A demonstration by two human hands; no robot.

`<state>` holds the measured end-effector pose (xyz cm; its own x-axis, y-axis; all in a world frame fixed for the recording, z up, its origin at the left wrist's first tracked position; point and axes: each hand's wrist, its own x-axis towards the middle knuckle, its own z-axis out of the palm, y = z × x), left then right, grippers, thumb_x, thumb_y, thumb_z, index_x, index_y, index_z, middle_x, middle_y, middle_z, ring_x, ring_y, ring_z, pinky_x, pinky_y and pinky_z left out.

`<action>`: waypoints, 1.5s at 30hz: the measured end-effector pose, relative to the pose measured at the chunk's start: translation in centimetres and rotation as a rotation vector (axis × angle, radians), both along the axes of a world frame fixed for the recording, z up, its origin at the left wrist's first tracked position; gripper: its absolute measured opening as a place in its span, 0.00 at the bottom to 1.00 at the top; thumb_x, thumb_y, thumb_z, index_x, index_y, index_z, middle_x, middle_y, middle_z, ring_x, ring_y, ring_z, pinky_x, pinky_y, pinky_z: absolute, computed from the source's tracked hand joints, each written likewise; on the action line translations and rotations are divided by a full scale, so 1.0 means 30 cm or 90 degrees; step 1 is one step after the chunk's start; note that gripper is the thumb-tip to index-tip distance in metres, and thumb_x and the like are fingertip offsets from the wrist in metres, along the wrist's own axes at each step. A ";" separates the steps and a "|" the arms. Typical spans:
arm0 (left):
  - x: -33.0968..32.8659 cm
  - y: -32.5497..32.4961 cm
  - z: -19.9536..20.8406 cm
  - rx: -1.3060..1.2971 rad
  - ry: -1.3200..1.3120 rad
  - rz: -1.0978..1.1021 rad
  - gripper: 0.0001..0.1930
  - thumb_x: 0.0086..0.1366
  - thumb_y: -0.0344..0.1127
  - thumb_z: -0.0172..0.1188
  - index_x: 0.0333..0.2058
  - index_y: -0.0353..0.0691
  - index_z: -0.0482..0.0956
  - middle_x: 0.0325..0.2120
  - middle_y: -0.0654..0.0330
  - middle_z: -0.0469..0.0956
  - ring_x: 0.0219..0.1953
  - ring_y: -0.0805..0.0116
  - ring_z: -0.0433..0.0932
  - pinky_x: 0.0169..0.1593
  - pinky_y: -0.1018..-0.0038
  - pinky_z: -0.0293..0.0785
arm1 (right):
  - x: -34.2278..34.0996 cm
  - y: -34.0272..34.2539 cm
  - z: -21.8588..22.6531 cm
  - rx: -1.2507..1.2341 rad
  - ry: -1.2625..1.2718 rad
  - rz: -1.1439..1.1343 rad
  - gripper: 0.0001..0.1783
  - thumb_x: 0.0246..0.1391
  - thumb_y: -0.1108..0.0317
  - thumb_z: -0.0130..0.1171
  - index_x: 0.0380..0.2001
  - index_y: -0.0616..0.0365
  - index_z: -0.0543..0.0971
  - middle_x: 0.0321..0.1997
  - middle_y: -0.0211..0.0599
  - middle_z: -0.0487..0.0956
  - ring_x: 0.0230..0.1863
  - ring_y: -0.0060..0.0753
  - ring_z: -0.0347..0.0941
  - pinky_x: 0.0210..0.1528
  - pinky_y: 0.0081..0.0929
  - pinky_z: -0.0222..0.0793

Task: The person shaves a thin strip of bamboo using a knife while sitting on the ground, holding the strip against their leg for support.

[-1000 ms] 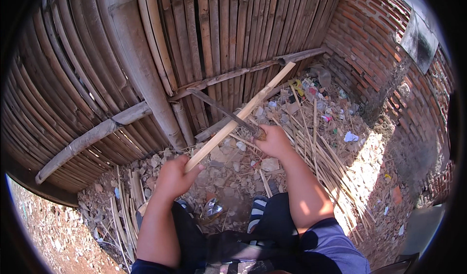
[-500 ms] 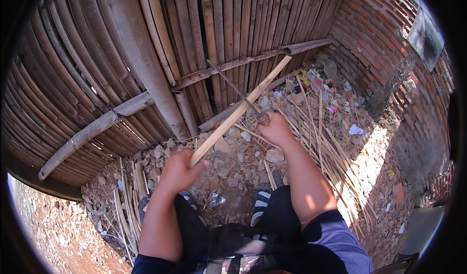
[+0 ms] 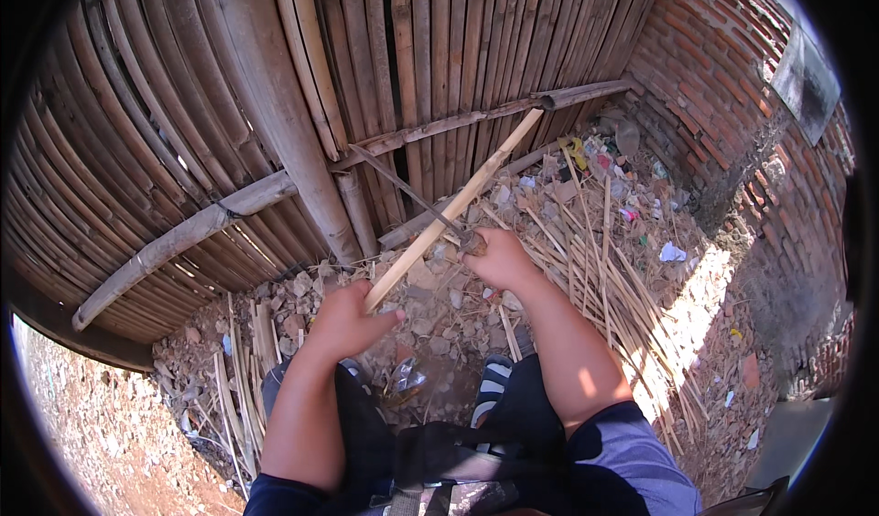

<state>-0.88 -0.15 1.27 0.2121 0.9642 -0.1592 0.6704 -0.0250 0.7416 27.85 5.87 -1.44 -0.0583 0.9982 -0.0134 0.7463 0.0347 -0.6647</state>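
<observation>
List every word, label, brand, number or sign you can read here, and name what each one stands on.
None: no readable text anywhere in view.
Wooden strip and long blade: no lettering visible.
Bamboo wall, brick wall and grey sheet: none that can be made out.
Silvery wrapper and white scrap: too small and blurred to tell whether they carry print.

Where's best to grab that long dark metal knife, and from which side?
By its short, rounded brown handle, probably from the lower right, where the right hand grips it: the long, thin, dark metal blade points away up-left, crossing the pale flat wooden strip.
</observation>
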 end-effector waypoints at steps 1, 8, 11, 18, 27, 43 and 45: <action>-0.005 -0.002 0.006 -0.004 0.007 0.008 0.29 0.53 0.54 0.75 0.41 0.32 0.82 0.30 0.43 0.83 0.36 0.45 0.84 0.43 0.58 0.78 | -0.020 -0.004 0.007 -0.013 -0.014 -0.007 0.23 0.48 0.57 0.68 0.47 0.54 0.84 0.38 0.51 0.84 0.43 0.57 0.81 0.49 0.46 0.77; -0.010 -0.008 -0.007 0.000 0.055 -0.024 0.30 0.51 0.54 0.75 0.40 0.32 0.82 0.31 0.42 0.83 0.37 0.45 0.85 0.44 0.57 0.78 | -0.008 0.006 -0.003 -0.096 -0.056 0.044 0.20 0.47 0.57 0.68 0.44 0.51 0.84 0.34 0.48 0.85 0.38 0.55 0.82 0.45 0.45 0.77; 0.008 -0.011 -0.033 0.028 0.049 -0.021 0.30 0.51 0.54 0.75 0.40 0.32 0.82 0.31 0.42 0.83 0.37 0.45 0.85 0.44 0.57 0.78 | 0.089 0.068 -0.060 -0.048 0.018 -0.074 0.21 0.47 0.59 0.68 0.44 0.58 0.84 0.35 0.49 0.85 0.40 0.52 0.83 0.46 0.43 0.76; -0.013 -0.003 -0.007 -0.036 0.037 0.011 0.29 0.51 0.52 0.75 0.41 0.32 0.82 0.32 0.42 0.84 0.38 0.46 0.85 0.45 0.57 0.78 | -0.070 -0.036 0.044 -0.010 -0.084 0.022 0.22 0.48 0.58 0.68 0.48 0.51 0.85 0.38 0.49 0.85 0.40 0.53 0.83 0.46 0.41 0.77; -0.007 0.018 -0.073 0.004 0.073 -0.089 0.29 0.52 0.50 0.74 0.44 0.32 0.81 0.32 0.43 0.84 0.38 0.46 0.85 0.45 0.58 0.78 | 0.129 0.040 -0.038 -0.115 -0.081 -0.091 0.26 0.45 0.59 0.67 0.50 0.54 0.84 0.46 0.51 0.85 0.49 0.55 0.81 0.54 0.45 0.76; -0.022 0.012 -0.027 -0.051 -0.106 -0.087 0.30 0.55 0.52 0.76 0.43 0.30 0.82 0.26 0.52 0.81 0.29 0.60 0.80 0.38 0.63 0.76 | 0.223 0.049 -0.040 0.006 -0.020 -0.178 0.24 0.48 0.58 0.69 0.49 0.54 0.84 0.41 0.51 0.85 0.47 0.55 0.81 0.49 0.46 0.76; -0.022 0.011 -0.027 -0.052 -0.085 -0.086 0.29 0.56 0.52 0.75 0.43 0.30 0.82 0.26 0.52 0.81 0.29 0.61 0.81 0.37 0.64 0.76 | 0.170 0.028 -0.005 0.012 -0.067 -0.124 0.24 0.47 0.58 0.69 0.49 0.54 0.84 0.41 0.51 0.85 0.47 0.55 0.81 0.48 0.46 0.76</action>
